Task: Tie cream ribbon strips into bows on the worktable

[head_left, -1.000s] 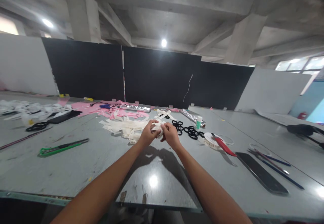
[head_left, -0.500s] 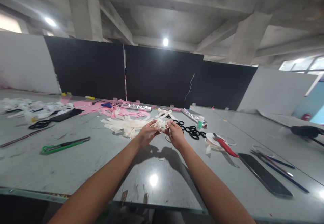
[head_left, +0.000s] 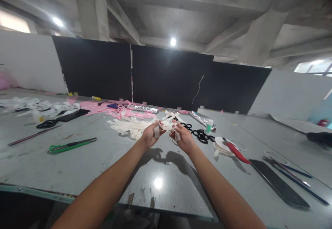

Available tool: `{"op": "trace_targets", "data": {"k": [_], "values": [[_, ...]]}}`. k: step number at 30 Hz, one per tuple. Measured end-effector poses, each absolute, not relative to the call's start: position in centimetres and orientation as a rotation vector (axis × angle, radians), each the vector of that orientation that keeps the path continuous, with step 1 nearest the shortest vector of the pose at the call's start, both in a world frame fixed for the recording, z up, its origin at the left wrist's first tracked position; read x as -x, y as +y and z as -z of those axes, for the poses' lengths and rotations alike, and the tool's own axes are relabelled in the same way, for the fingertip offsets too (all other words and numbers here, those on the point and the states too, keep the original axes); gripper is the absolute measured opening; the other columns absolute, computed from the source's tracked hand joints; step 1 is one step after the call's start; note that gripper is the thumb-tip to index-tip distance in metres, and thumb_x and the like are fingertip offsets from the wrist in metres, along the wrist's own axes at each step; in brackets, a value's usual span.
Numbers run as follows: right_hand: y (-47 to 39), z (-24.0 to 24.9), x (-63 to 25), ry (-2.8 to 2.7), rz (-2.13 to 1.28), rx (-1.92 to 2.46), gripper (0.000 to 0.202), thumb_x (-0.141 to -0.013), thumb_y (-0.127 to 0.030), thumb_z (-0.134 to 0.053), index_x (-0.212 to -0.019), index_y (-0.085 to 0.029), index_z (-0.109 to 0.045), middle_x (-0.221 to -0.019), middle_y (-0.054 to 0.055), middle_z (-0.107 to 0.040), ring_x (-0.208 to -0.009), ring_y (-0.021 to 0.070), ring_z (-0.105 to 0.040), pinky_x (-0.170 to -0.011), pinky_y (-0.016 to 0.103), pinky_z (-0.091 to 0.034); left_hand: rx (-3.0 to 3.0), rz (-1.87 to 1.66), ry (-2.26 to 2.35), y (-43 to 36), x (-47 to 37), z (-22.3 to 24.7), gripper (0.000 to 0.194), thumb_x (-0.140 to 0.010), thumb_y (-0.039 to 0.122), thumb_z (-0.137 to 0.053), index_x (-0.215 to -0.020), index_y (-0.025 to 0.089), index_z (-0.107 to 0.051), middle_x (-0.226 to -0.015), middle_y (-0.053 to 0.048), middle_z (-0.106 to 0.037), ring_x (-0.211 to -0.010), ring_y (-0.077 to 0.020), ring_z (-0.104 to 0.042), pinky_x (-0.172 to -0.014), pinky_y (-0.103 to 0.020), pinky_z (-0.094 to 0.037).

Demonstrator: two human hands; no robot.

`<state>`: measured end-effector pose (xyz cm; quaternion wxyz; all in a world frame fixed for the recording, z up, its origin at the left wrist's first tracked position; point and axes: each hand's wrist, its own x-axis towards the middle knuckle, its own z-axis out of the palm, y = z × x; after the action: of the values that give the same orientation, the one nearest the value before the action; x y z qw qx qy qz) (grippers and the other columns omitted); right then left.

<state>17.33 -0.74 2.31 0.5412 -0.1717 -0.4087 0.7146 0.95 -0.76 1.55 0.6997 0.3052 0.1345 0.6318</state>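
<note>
Our left hand [head_left: 151, 134] and right hand [head_left: 183, 137] pinching looped white ribbon [head_left: 168, 125], soft, flat; round black rings [head_left: 203, 136] nearby

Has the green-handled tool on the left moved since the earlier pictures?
No. Judged against the left black panel, the green-handled tool keeps its place on the table; only the view shifted.

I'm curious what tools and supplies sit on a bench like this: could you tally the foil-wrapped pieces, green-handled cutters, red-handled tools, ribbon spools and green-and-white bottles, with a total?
Foil-wrapped pieces: 2
Green-handled cutter: 1
Red-handled tool: 1
Ribbon spool: 1
Green-and-white bottle: 1
Total: 6
</note>
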Motion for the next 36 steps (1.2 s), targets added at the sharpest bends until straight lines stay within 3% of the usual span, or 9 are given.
{"op": "trace_targets", "data": {"k": [8,12,16,20,23,25,28,31,36], "values": [[-1.1,-2.3,-17.2,-0.989,-1.743,0.353,0.040,-0.073,-0.008,-0.062,-0.110,-0.021,-0.057,-0.088,0.000,-0.065,-0.071,0.0094,-0.062,-0.069,0.020,-0.054,-0.648,-1.414,0.293,-1.4,-1.2,-1.5,0.014,-0.082,0.016,-0.059,-0.095,0.016,-0.057,-0.078,-0.001,-0.063,-0.071,-0.0130,-0.065,-0.075,-0.030,-0.053],[-1.0,-2.3,-17.5,-0.995,-1.848,0.512,0.028,-0.077,-0.022,-0.054,-0.105,-0.019,-0.057,-0.088,0.003,-0.064,-0.066,0.0124,-0.061,-0.054,0.022,-0.051,-0.595,-1.425,0.348,-1.1,-1.0,-1.6,0.012,-0.084,0.018,-0.054,-0.096,0.017,-0.055,-0.077,-0.001,-0.061,-0.064,-0.0137,-0.063,-0.065,-0.029,-0.053],[-1.1,-2.4,-17.9,-1.144,-1.867,0.786,0.031,-0.081,-0.046,-0.053,-0.095,-0.018,-0.057,-0.084,0.005,-0.063,-0.049,0.0082,-0.049,-0.035,0.016,-0.030,-0.615,-1.434,0.367,-0.7,-0.5,-1.6,0.013,-0.084,0.016,-0.051,-0.096,0.017,-0.056,-0.079,-0.002,-0.060,-0.064,-0.0120,-0.061,-0.059,-0.024,-0.050],[-1.2,-2.5,-18.4,-1.434,-1.895,0.966,0.034,-0.079,-0.044,-0.061,-0.098,-0.016,-0.059,-0.074,0.002,-0.061,-0.040,0.0034,-0.033,-0.035,0.016,-0.022,-0.707,-1.457,0.334,-0.3,-0.2,-1.5,0.013,-0.081,0.014,-0.050,-0.092,0.018,-0.056,-0.081,-0.001,-0.060,-0.066,-0.0123,-0.061,-0.060,-0.024,-0.050],[-1.1,-2.5,-18.8,-1.513,-1.940,0.971,0.036,-0.079,-0.046,-0.059,-0.088,-0.012,-0.062,-0.055,-0.003,-0.048,-0.039,0.0041,-0.028,-0.036,0.017,-0.021,-0.774,-1.461,0.331,-0.3,0.0,-1.6,0.007,-0.078,0.015,-0.053,-0.084,0.018,-0.056,-0.080,-0.001,-0.059,-0.068,-0.0123,-0.060,-0.060,-0.023,-0.049],[-0.9,-2.5,-18.9,-1.476,-1.893,0.943,0.030,-0.076,-0.043,-0.063,-0.077,-0.013,-0.059,-0.052,-0.005,-0.044,-0.040,0.0047,-0.031,-0.037,0.017,-0.023,-0.831,-1.422,0.351,-0.6,0.5,-1.9,0.012,-0.073,0.012,-0.053,-0.083,0.017,-0.057,-0.082,-0.002,-0.060,-0.070,-0.0133,-0.061,-0.062,-0.024,-0.049],[-0.7,-2.5,-19.2,-1.428,-1.791,0.861,0.027,-0.070,-0.034,-0.069,-0.065,-0.016,-0.050,-0.053,-0.005,-0.045,-0.044,0.0057,-0.037,-0.041,0.018,-0.029,-0.933,-1.233,0.383,-1.3,1.6,-2.5,0.038,-0.064,0.005,-0.050,-0.099,0.018,-0.059,-0.096,-0.006,-0.062,-0.080,-0.0181,-0.063,-0.070,-0.033,-0.051],[-0.6,-2.9,-19.7,-1.408,-1.763,0.756,0.029,-0.071,-0.035,-0.068,-0.064,-0.016,-0.047,-0.053,-0.005,-0.045,-0.045,0.0057,-0.037,-0.042,0.018,-0.027,-0.967,-1.024,0.472,-1.4,2.8,-2.7,0.043,-0.071,0.017,-0.055,-0.114,0.021,-0.056,-0.106,-0.010,-0.061,-0.086,-0.0229,-0.063,-0.070,-0.037,-0.051],[-0.8,-3.6,-20.4,-1.420,-1.734,0.658,0.028,-0.073,-0.035,-0.067,-0.065,-0.015,-0.049,-0.055,-0.004,-0.046,-0.045,0.0050,-0.037,-0.042,0.018,-0.025,-1.005,-0.786,0.633,-0.5,2.9,-1.6,0.039,-0.080,0.047,-0.055,-0.104,0.017,-0.062,-0.094,-0.012,-0.066,-0.059,-0.0140,-0.058,-0.048,-0.023,-0.042]]}}
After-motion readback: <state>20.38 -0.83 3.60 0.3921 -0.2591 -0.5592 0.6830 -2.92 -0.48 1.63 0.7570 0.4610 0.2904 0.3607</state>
